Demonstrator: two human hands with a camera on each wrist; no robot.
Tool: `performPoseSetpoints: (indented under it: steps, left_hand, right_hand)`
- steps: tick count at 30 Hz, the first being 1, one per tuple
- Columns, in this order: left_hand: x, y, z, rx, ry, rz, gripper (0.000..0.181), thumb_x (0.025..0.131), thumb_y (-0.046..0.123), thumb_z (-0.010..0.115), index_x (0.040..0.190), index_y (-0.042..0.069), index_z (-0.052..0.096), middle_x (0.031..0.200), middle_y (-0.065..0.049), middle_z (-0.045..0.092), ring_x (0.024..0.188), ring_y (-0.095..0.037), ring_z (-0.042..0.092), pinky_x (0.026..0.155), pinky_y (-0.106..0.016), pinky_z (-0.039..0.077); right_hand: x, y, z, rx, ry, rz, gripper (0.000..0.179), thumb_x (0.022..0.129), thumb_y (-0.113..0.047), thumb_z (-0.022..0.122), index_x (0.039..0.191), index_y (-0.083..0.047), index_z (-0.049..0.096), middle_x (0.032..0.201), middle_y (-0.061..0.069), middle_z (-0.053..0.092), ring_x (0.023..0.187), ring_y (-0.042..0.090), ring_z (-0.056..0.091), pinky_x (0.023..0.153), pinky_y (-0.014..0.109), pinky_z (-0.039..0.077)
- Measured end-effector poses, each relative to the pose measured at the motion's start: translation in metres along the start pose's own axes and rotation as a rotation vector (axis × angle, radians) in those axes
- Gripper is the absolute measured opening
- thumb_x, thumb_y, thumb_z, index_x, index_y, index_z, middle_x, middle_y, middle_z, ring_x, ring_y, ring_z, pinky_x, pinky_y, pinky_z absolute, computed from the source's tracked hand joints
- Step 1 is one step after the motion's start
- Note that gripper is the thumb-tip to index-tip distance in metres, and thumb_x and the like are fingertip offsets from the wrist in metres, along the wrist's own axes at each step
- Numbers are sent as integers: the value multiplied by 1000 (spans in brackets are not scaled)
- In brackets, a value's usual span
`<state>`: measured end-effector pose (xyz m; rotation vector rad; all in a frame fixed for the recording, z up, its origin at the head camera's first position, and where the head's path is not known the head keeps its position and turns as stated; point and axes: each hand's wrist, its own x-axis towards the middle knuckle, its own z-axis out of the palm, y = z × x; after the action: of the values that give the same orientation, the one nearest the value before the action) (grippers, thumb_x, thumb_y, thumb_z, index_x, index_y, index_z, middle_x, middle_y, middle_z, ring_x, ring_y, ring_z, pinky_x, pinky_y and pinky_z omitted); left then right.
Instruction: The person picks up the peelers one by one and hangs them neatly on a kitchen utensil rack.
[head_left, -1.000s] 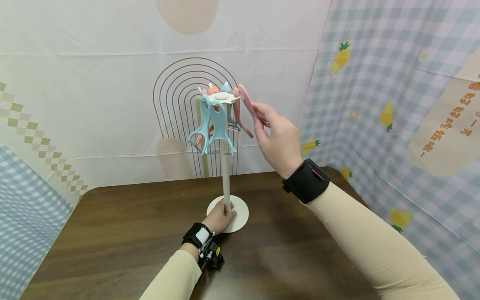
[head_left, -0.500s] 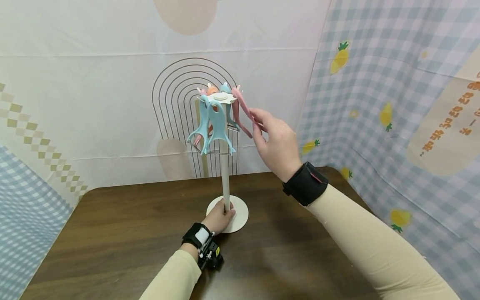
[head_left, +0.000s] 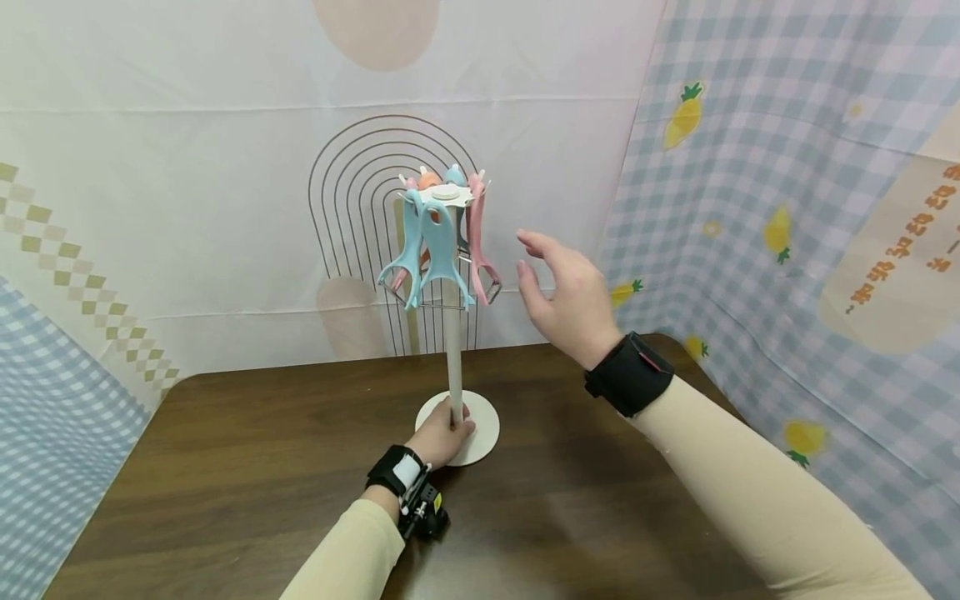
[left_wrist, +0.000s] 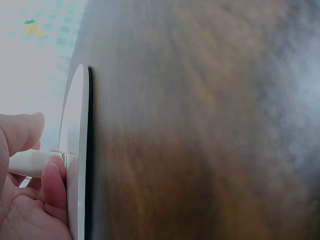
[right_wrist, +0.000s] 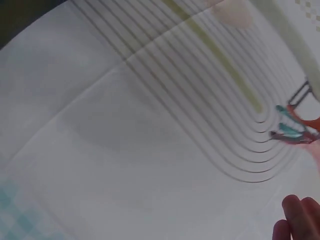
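Observation:
A white stand (head_left: 453, 354) rises from the table on a round base (head_left: 486, 425), with several Y-shaped peelers hung around its top. My left hand (head_left: 437, 439) holds the pole just above the base; in the left wrist view its thumb and fingers curl round the pole (left_wrist: 30, 163). Two light-blue peelers (head_left: 441, 250) hang at the front. On the right side hangs a pink peeler (head_left: 477, 233). Behind them show the tops of an orange peeler (head_left: 429, 180) and another blue one, partly hidden. Apart from the rack, my right hand (head_left: 572, 300) is held in the air with relaxed fingers, holding nothing.
The dark wooden table (head_left: 247, 467) carries the stand near its middle. A white printed cloth (head_left: 187, 217) hangs behind it, and a blue checked cloth (head_left: 757, 150) stands along the right side. Another checked cloth (head_left: 60, 417) hangs at the left.
My right hand has let go of the pink peeler, which now hangs from the rack's right side, and has drawn back to the right. The left hand stays on the pole.

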<state>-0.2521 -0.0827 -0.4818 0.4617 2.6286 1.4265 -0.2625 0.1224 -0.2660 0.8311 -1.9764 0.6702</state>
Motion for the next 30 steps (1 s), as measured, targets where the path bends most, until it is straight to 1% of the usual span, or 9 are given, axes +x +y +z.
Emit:
performPoseSetpoints:
  steps: [6, 13, 15, 19, 21, 23, 26, 28, 30]
  left_hand:
    - [-1, 0, 0, -10, 0, 11, 12, 97, 6, 57, 101, -3, 50, 77, -8, 46, 69, -19, 46, 65, -34, 40]
    - [0, 1, 0, -23, 7, 2, 13, 96, 5, 58, 101, -3, 50, 78, -9, 46, 71, -19, 46, 67, -34, 39]
    - [0, 1, 0, -13, 5, -5, 13, 96, 5, 58, 102, -2, 50, 80, -9, 47, 72, -20, 46, 68, -34, 40]
    - [1, 0, 1, 10, 4, -18, 14, 95, 8, 59, 103, 0, 50, 84, -9, 48, 76, -20, 48, 70, -36, 41]
    - [1, -1, 1, 15, 6, -18, 14, 95, 8, 60, 103, 0, 50, 86, -9, 49, 78, -21, 48, 72, -36, 41]
    - [1, -1, 1, 15, 8, -16, 15, 95, 8, 60, 103, 0, 50, 87, -9, 49, 78, -21, 49, 72, -37, 41]
    - [1, 0, 0, 11, 8, -10, 15, 95, 8, 60, 103, 0, 50, 87, -9, 49, 79, -21, 49, 73, -37, 42]
    - [0, 1, 0, 6, 8, -9, 15, 95, 8, 60, 103, -1, 50, 87, -10, 49, 79, -21, 49, 73, -37, 42]
    - [0, 2, 0, 4, 9, -10, 15, 95, 8, 60, 103, -1, 50, 86, -10, 49, 79, -21, 49, 73, -37, 42]
  right_hand:
    - [-16, 30, 2, -76, -129, 135, 36, 96, -17, 58, 130, -4, 56, 124, 12, 63, 106, 26, 63, 83, 44, 49]
    - [-45, 73, 3, -158, -331, 378, 42, 97, -19, 55, 137, -5, 49, 129, 14, 59, 105, 30, 62, 59, 41, 48]
    - [-54, 84, 2, -183, -379, 442, 42, 98, -21, 54, 136, -6, 49, 127, 16, 59, 102, 31, 62, 61, 42, 48]
    - [-77, 109, 0, -231, -499, 545, 40, 98, -21, 53, 134, -3, 51, 123, 19, 61, 69, 27, 61, 56, 39, 44]
    - [-89, 122, -2, -248, -573, 598, 40, 99, -21, 51, 134, -2, 51, 106, 19, 66, 54, 23, 53, 50, 37, 40]
    - [-102, 134, -5, -264, -651, 650, 41, 99, -22, 49, 133, 0, 50, 89, 19, 67, 48, 22, 48, 47, 36, 37]
    - [-121, 149, -12, -308, -775, 721, 45, 99, -24, 47, 135, 4, 47, 84, 21, 64, 60, 29, 57, 53, 41, 43]
    - [-131, 156, -17, -333, -856, 758, 50, 99, -23, 48, 138, 7, 42, 102, 28, 63, 78, 37, 61, 65, 49, 47]
    - [-140, 161, -23, -349, -923, 786, 54, 99, -23, 48, 140, 10, 37, 118, 33, 56, 93, 45, 59, 75, 56, 46]
